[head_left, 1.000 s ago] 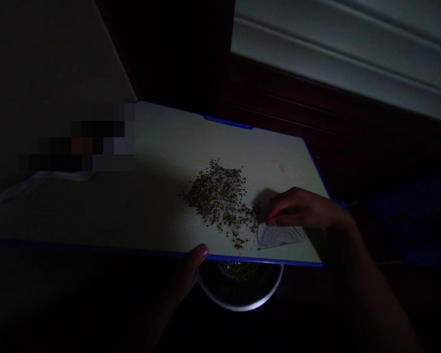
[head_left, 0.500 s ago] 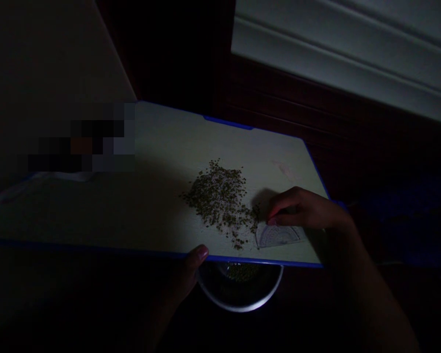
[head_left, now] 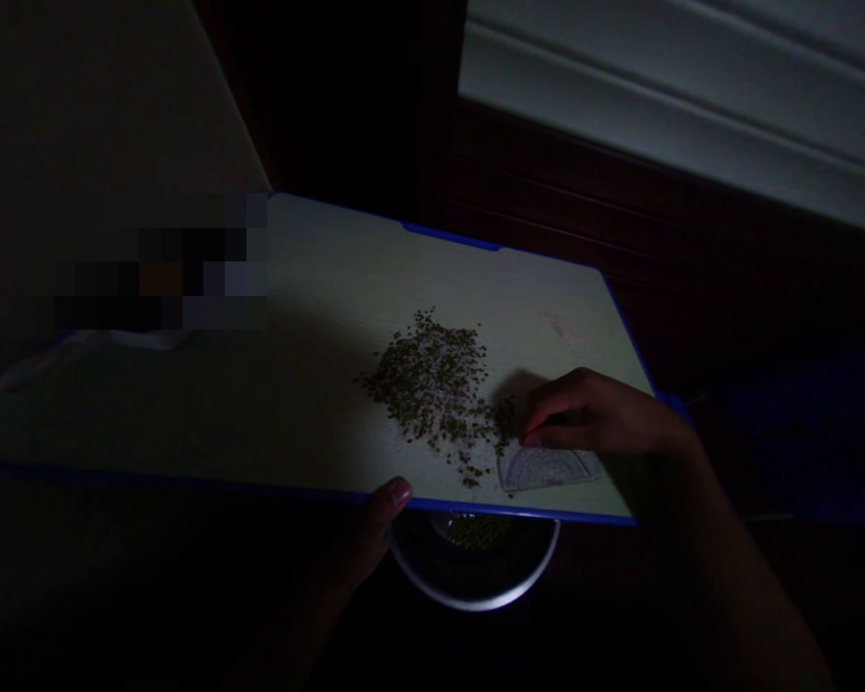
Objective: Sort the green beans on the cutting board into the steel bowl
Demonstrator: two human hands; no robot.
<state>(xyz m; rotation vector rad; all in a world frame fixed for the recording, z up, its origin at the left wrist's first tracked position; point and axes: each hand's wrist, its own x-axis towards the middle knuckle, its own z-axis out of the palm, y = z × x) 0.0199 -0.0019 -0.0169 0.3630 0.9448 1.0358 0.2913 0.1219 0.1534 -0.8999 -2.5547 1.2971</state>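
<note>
My right hand point(head_left: 591, 413) is closed on the straight edge of a clear plastic protractor point(head_left: 548, 469), pinching it with the fingertips. The protractor's curved side faces the near edge of a pale, blue-rimmed tabletop point(head_left: 317, 288). Just left of it, small greenish grains point(head_left: 432, 370), like mung beans, lie in a loose heap, a few strays close to the protractor. My left hand point(head_left: 382, 509) grips the near edge of the tabletop, thumb on top; its other fingers are hidden below. Under that edge sits a metal bowl point(head_left: 476, 604) with similar grains inside, partly covered by the tabletop.
A pixelated patch point(head_left: 187, 274) hides something at the far left of the tabletop, beside a whitish thing point(head_left: 148, 338). White ridged panels point(head_left: 663, 96) stand at the upper right. Dark blue fabric point(head_left: 814, 432) lies in shadow at the right.
My right hand and the protractor have shifted very slightly, and the protractor's near side has tipped a little lower. The left hand stays at the edge. The heap looks almost the same.
</note>
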